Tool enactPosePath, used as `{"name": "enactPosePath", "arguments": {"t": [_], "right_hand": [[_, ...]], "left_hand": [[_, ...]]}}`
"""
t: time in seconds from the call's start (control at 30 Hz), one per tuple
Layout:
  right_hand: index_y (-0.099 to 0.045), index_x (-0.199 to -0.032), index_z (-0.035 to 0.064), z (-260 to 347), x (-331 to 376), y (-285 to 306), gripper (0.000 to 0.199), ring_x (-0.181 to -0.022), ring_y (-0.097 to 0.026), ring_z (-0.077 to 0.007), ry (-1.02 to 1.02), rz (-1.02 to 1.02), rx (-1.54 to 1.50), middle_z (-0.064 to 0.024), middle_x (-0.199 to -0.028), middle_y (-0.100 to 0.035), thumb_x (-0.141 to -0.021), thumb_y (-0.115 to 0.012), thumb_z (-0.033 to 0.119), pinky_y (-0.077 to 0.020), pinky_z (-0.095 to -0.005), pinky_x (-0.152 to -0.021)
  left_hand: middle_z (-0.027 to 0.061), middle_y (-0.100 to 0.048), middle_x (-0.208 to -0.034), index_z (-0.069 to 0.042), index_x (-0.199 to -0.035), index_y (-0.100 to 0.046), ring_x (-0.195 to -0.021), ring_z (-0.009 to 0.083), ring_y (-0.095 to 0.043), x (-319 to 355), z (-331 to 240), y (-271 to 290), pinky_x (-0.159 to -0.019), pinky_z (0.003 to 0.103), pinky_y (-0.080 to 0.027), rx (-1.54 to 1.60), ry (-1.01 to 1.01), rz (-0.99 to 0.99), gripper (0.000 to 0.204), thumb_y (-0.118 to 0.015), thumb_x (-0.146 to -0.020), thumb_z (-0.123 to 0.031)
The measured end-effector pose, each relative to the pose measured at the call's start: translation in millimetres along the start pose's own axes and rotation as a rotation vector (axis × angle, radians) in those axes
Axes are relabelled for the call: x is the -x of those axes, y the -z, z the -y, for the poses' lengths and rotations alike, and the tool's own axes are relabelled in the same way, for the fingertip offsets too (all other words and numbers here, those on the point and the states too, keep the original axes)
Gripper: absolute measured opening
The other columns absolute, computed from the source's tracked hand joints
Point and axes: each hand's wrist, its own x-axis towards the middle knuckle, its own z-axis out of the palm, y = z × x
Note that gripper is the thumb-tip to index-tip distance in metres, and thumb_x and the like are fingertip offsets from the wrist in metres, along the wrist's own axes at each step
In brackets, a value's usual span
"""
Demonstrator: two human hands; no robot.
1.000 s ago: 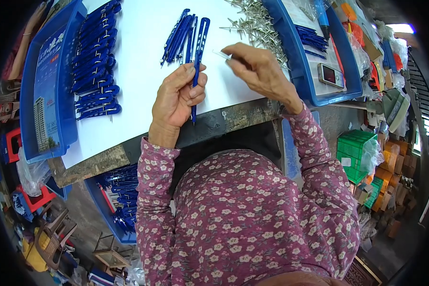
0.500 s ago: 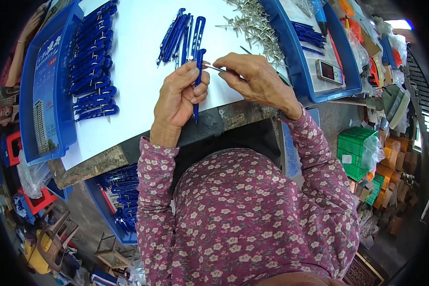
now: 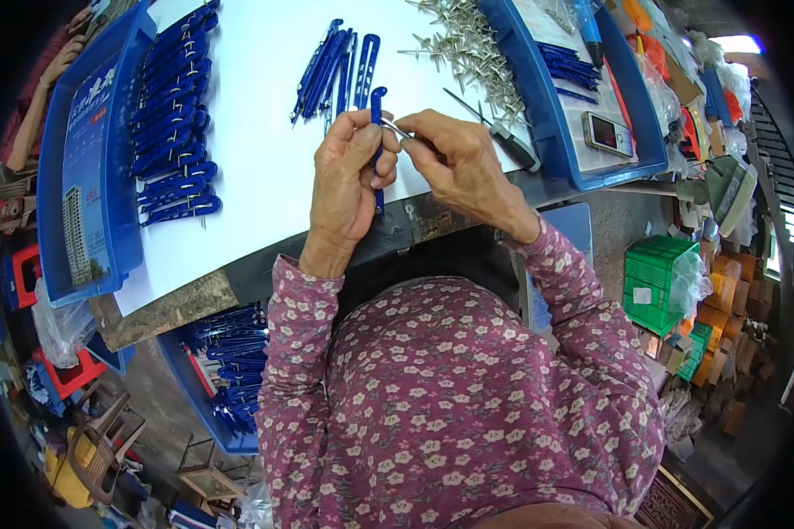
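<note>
My left hand [image 3: 344, 176] is closed around a slim blue handle-like piece [image 3: 377, 101], held upright near the table's front edge. Its hooked top pokes out above my fingers and its lower end shows below them. My right hand [image 3: 468, 159] pinches a small silver metal part [image 3: 396, 130] against the side of the blue piece; my fingers partly hide where they meet. Just beyond my left hand lie several similar slotted blue pieces [image 3: 322, 75] on the white tabletop [image 3: 256, 176]. Right of my right hand rests a dark-handled screwdriver [image 3: 512, 144].
A pile of silver pins [image 3: 472, 57] lies beside a blue tray [image 3: 551, 132] with blue parts and a phone [image 3: 609, 134]. A stacked row of blue pieces [image 3: 172, 115] runs along another tray [image 3: 132, 212] at left. Another person's arm [image 3: 31, 115] shows far left.
Both hands have come closer together, the left moving slightly right with the blue piece. The metal part now meets the blue piece, and the screwdriver is more exposed.
</note>
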Motion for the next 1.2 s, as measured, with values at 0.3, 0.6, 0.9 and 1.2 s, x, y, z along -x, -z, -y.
{"name": "enactPosePath", "arguments": {"t": [0.3, 0.6, 0.9, 1.2], "right_hand": [[-0.059, -0.09, -0.0026, 9.7, 5.5, -24.3, 0.013, -0.05, -0.052, -0.018, 0.042, -0.197, -0.101, -0.0115, -0.07, -0.058, -0.078, -0.055, -0.001, -0.0377, -0.0276, -0.045], [-0.06, -0.097, -0.0009, 5.5, -1.5, 15.4, 0.018, -0.052, -0.038, -0.004, -0.082, 0.151, -0.122, 0.0009, -0.06, -0.047, -0.081, -0.054, 0.006, -0.0307, -0.0216, -0.045], [-0.061, -0.095, 0.0014, -0.9, -13.2, 21.9, 0.016, -0.049, -0.047, -0.0136, 0.131, 0.196, 0.045, -0.0072, -0.065, -0.055, -0.08, -0.056, 0.006, -0.0354, -0.0274, -0.046], [-0.061, -0.094, 0.0036, 0.7, -15.5, 27.3, 0.016, -0.052, -0.053, -0.0191, 0.194, 0.229, 0.125, -0.0092, -0.07, -0.059, -0.079, -0.056, 0.007, -0.0396, -0.0302, -0.049]], "left_hand": [[0.0012, -0.05, -0.072, 0.0, -0.101, -0.048, -0.055, 0.0038, -0.039, 5.0, 6.7, -2.7, -0.045, 0.017, -0.03, -0.037, -0.117, -0.022, 0.016, -0.047, -0.09, -0.012], [0.0066, -0.053, -0.075, 0.004, -0.1, -0.048, -0.054, 0.0084, -0.042, 5.8, -12.0, 9.8, -0.044, 0.019, -0.031, 0.063, 0.101, 0.011, 0.019, -0.045, -0.088, -0.01], [0.0082, -0.053, -0.076, 0.007, -0.102, -0.049, -0.054, 0.0081, -0.042, 8.1, -16.6, 16.5, -0.042, 0.019, -0.031, 0.132, 0.211, 0.085, 0.021, -0.043, -0.089, -0.009], [0.0079, -0.054, -0.075, 0.005, -0.1, -0.05, -0.052, 0.0077, -0.042, 8.1, -16.6, 15.6, -0.041, 0.018, -0.032, 0.129, 0.219, 0.109, 0.019, -0.045, -0.088, -0.009]]}}
